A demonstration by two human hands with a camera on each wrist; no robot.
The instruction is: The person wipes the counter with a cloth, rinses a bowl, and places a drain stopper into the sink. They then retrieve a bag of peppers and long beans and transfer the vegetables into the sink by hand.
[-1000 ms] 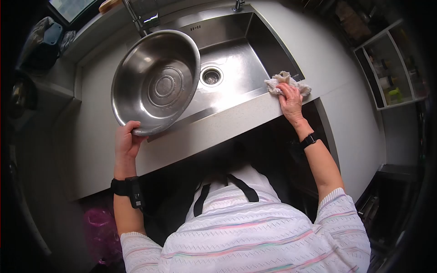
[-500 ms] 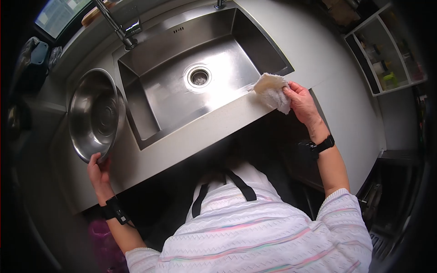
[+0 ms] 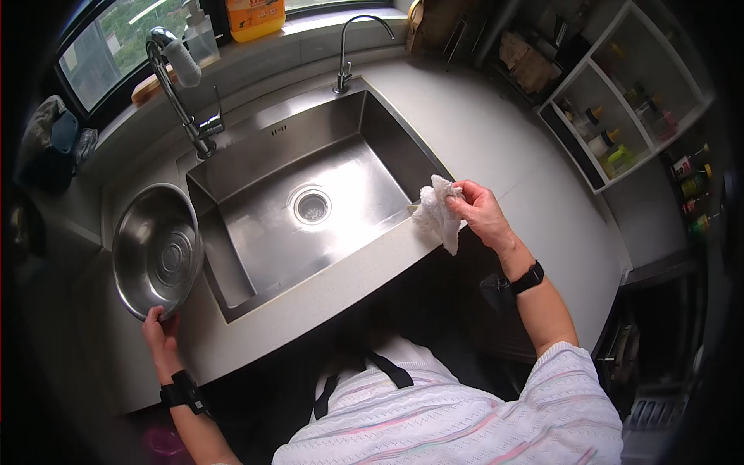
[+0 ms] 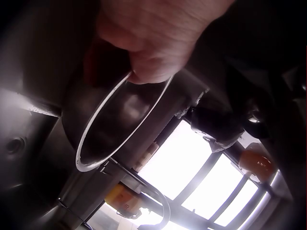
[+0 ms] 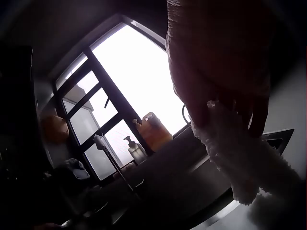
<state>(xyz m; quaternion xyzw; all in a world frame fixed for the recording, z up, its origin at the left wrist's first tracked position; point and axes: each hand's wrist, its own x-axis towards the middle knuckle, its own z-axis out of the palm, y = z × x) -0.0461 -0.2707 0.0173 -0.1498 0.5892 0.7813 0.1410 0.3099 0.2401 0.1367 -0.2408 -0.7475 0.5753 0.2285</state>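
I see the basin (image 3: 149,256) shifted left, baring the sink (image 3: 263,236) | left hand (image 3: 162,341): fingers gripping basin | right hand (image 3: 483,217): fingers pinching cloth (image 3: 442,213)

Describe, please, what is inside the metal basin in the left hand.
Inside the basin, only bare metal with a ringed bottom shows. The left hand covers part of the rim; the spot under the hand cannot be seen.

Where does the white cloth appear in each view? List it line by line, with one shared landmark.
Head: right of centre, in the right hand; white cloth.
Left wrist: not in it.
Right wrist: lower right, below the fingers.
Shared landmark: window, upper left, lower right and upper left to centre, respectively.
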